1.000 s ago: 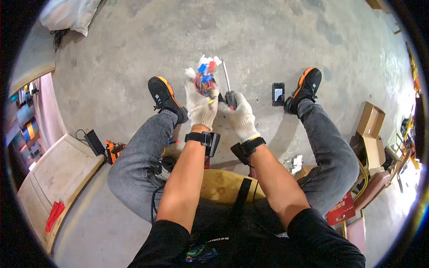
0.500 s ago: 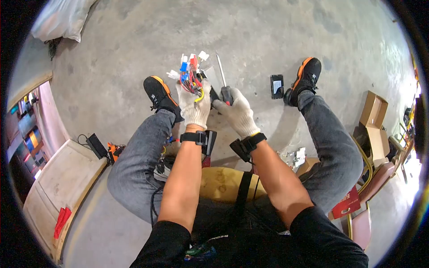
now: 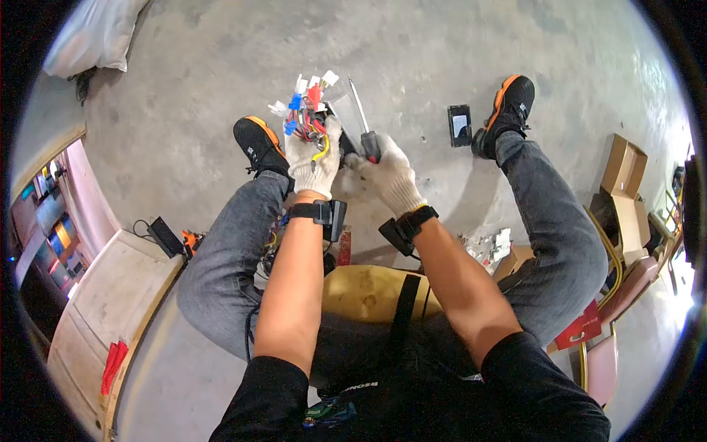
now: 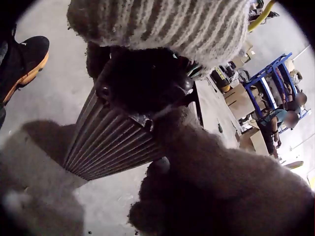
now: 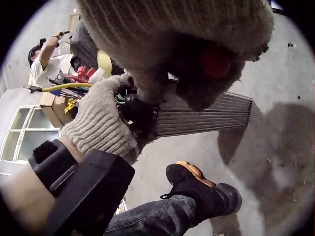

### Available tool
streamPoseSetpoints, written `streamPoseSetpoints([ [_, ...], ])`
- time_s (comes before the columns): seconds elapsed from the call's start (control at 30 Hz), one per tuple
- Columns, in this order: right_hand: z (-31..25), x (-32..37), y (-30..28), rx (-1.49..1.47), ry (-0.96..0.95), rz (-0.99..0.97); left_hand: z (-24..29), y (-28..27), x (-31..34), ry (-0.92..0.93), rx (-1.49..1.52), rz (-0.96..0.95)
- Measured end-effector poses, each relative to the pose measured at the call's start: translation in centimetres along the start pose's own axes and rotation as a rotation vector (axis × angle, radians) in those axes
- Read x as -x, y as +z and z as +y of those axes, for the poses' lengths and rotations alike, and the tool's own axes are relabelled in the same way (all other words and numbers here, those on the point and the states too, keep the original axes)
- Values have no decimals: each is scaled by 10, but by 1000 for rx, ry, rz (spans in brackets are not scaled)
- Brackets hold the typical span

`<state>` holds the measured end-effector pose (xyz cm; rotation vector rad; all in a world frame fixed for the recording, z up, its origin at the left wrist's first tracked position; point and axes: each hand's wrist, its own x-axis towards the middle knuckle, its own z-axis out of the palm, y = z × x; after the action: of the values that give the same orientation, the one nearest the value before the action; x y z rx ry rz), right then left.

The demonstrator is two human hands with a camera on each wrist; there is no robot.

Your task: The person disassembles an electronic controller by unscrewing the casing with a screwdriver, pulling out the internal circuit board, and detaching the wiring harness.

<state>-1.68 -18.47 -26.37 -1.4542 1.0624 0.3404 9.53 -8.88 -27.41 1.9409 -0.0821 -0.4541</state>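
Note:
In the head view my gloved left hand (image 3: pixel 313 162) grips a finned metal controller box (image 4: pixel 110 140). Its bundle of coloured wires (image 3: pixel 318 132) with white, blue and red connectors fans out over that hand. My gloved right hand (image 3: pixel 390 175) holds a screwdriver (image 3: pixel 359 107) by its dark handle, the shaft pointing away from me beside the box. The handle's red end (image 5: pixel 215 64) shows in the right wrist view. The right fingertips are right at the near end of the box, close to the left hand. The long ribbed side of the box slants out past both hands in the wrist views.
A black phone-like device (image 3: pixel 459 126) lies on the concrete floor beside the right shoe (image 3: pixel 511 110). Opened cardboard (image 3: pixel 624 173) and chairs stand at the right. A pale board (image 3: pixel 118 295) with red cloth lies left. Other people (image 4: pixel 283 120) are in the background.
The wire bundle has swung left and spread out, and both hands have shifted slightly left. More of the box's flat side shows. The screwdriver stays in the right hand.

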Motion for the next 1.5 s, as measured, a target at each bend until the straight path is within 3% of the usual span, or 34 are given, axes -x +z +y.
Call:
streamPoseSetpoints([
  [0.1,-4,3,-2,41,-4,23,-10,-1,1,-70,159,14],
  [0.17,1,0,1,34,16,2,-26,-8,-5,-74,-285,-25],
  [0.23,0,0,0,58,19,6,-34,-8,-6,-61,-314,-1],
  [0.3,2,-1,1,81,23,11,-43,-8,-9,-14,-78,-65],
  [0.37,7,-3,3,45,0,12,-45,-11,-10,-128,16,-118],
  [0.43,7,-4,4,23,19,1,-61,-11,-14,127,-412,-51],
  [0.47,7,-4,4,4,36,-9,-67,-14,-14,57,-342,-89],
  [0.57,2,-4,1,36,58,-21,-53,-8,-8,92,-185,-57],
  [0.6,3,-4,2,33,59,-21,-47,-13,-7,115,-227,-155],
  [0.7,6,-3,4,-40,34,-15,-25,-9,-4,58,-294,-95],
  [0.8,4,-2,2,-59,14,-25,-46,-6,-6,88,-220,-51],
  [0.93,3,-2,2,-48,44,-31,-29,-12,-6,109,-244,-130],
  [1.0,1,-3,2,-49,72,-47,-5,-10,-6,-116,-296,-148],
  [1.03,-1,-3,2,-12,87,-37,-13,-11,-6,-118,-296,-147],
  [1.1,0,-2,2,27,104,-29,-30,-13,-7,91,-224,-170],
  [1.2,4,-4,3,-42,103,-48,-37,-18,-11,170,-428,-191],
  [1.33,5,-4,5,-21,55,-17,-19,-14,-15,39,-487,-213],
  [1.5,-4,-1,-2,-69,124,-68,-33,-12,-12,62,-542,-171],
])
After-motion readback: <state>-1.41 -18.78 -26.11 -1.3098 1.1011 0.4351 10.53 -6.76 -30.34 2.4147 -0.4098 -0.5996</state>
